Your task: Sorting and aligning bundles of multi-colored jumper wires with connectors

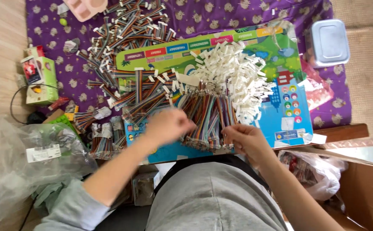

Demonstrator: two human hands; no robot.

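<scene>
Rainbow ribbon cables (pixel 205 122) sorted on a colourful board (pixel 280 107)

The bundle, at 6 o'clock on the board, is pinched by the right hand (pixel 246 139); the blurred left hand (pixel 169 124) rests closed on it. Light, limp wires are judged best gripped near the white connectors (pixel 233 72).

Ribbon cables (pixel 203 115): multicoloured stripes with white plugs (pixel 233 72). Cloth (pixel 195 17): purple, pale animal-like print. Board (pixel 280 64): green and blue. Lidded box (pixel 328 42): grey. Sleeve (pixel 66 209): grey.
</scene>
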